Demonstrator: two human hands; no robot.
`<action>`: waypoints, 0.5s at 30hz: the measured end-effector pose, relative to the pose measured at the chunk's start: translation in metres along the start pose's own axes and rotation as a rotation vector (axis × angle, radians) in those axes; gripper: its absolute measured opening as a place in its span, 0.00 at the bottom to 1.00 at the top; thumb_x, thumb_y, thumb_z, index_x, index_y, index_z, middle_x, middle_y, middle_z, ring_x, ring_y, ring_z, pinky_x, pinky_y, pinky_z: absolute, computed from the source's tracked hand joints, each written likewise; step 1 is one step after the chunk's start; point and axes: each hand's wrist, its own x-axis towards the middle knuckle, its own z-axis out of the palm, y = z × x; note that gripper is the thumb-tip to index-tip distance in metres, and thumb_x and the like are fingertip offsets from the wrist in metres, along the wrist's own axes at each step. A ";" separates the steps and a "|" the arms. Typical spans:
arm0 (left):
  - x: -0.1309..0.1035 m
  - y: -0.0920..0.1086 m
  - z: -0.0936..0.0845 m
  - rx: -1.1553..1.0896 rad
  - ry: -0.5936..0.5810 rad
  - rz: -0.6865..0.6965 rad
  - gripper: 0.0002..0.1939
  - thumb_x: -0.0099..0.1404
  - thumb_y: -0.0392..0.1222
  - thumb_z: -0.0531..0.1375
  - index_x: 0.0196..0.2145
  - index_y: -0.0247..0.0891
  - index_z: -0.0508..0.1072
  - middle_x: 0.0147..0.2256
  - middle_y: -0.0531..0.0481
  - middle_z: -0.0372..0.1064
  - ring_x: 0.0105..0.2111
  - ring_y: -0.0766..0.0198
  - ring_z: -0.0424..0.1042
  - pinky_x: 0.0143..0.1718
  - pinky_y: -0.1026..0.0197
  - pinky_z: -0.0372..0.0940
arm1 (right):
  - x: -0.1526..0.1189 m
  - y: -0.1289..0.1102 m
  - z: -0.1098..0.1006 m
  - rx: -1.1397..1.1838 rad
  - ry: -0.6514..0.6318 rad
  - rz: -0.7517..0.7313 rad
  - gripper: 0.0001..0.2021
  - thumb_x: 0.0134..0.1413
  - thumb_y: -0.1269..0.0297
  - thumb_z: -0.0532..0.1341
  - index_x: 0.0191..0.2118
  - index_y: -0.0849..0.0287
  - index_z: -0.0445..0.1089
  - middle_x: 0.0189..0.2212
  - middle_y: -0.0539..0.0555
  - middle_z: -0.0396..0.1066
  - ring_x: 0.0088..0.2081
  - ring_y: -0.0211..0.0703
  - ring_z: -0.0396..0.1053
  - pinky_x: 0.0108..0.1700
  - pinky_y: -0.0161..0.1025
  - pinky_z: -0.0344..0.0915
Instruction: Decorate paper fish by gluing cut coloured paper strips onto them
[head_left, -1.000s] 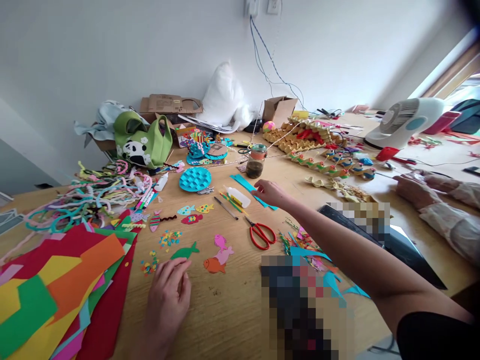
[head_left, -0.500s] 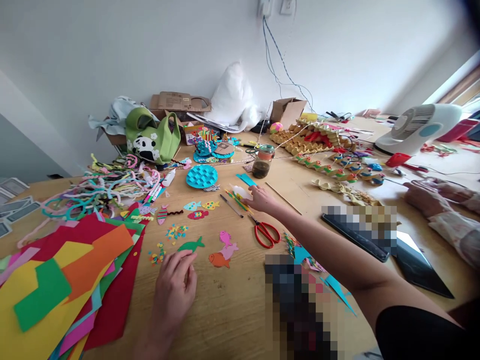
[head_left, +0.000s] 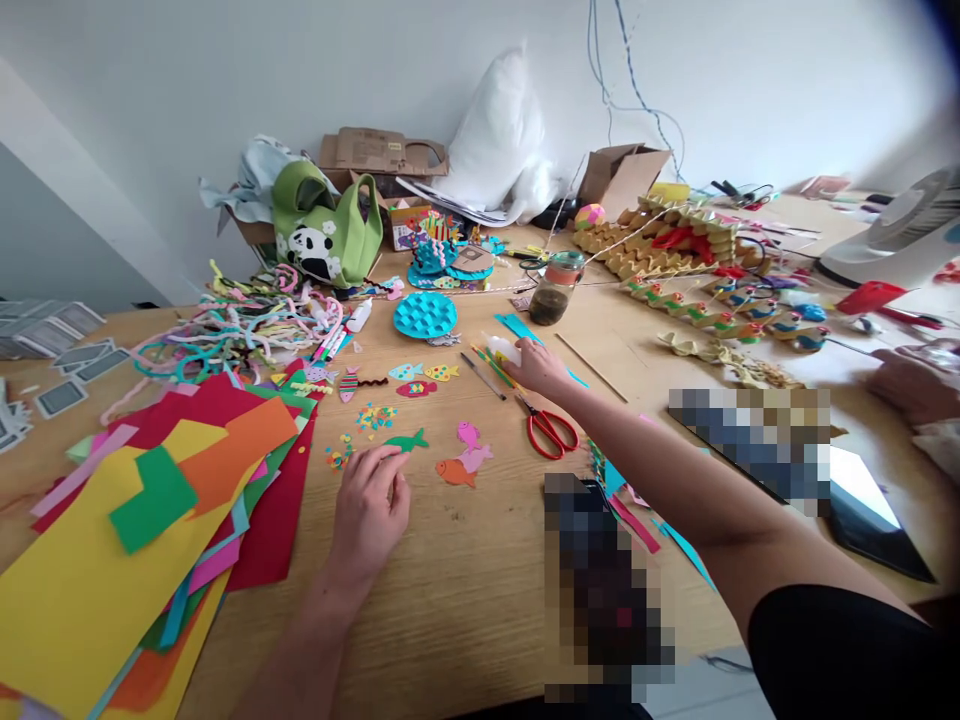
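Note:
A green paper fish [head_left: 407, 441] lies on the wooden table, its head end covered by the fingers of my left hand [head_left: 373, 500]. These fingers are loosely bent, with the thumb apart from them. Farther off, my right hand [head_left: 544, 366] has its fingers closed around a white glue bottle [head_left: 504, 347], beside some coloured pens [head_left: 501, 368]. Red-handled scissors [head_left: 552, 432] lie just in front of that hand. Pink and orange paper fish [head_left: 459, 472] rest right of my left hand. Small paper dots [head_left: 376, 416] and decorated fish [head_left: 417, 389] lie beyond it.
Coloured sheets [head_left: 82, 590] are piled at left, pipe cleaners [head_left: 225, 335] behind them. A blue woven disc [head_left: 425, 315] and a glass jar [head_left: 553, 292] stand farther back. At right are a tablet [head_left: 874, 510], a fan [head_left: 892, 240] and another person's hand [head_left: 919, 385].
The view has tilted down and turned left, so everything sits higher and farther right. My left fingers have slid slightly onto the green fish. My right hand stays at the glue bottle.

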 end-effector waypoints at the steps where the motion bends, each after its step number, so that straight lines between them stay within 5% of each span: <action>1: 0.000 0.000 0.000 0.003 0.001 -0.002 0.15 0.62 0.29 0.53 0.42 0.39 0.75 0.40 0.45 0.73 0.42 0.56 0.70 0.47 0.50 0.66 | 0.000 0.000 0.001 -0.001 0.007 0.003 0.24 0.59 0.52 0.54 0.54 0.66 0.60 0.49 0.68 0.70 0.50 0.57 0.69 0.48 0.44 0.63; 11: 0.000 -0.002 -0.001 0.013 0.005 0.007 0.14 0.61 0.27 0.54 0.42 0.37 0.73 0.40 0.45 0.72 0.42 0.56 0.69 0.47 0.51 0.66 | -0.002 0.003 0.001 0.000 0.035 -0.012 0.28 0.59 0.49 0.54 0.55 0.68 0.61 0.49 0.69 0.69 0.51 0.57 0.67 0.50 0.44 0.60; 15: 0.000 -0.001 -0.002 0.013 0.001 0.009 0.14 0.61 0.27 0.54 0.41 0.37 0.73 0.40 0.45 0.72 0.42 0.56 0.69 0.47 0.51 0.66 | -0.015 0.007 -0.013 0.010 0.173 -0.062 0.26 0.59 0.49 0.55 0.54 0.67 0.62 0.49 0.68 0.68 0.52 0.58 0.64 0.54 0.46 0.58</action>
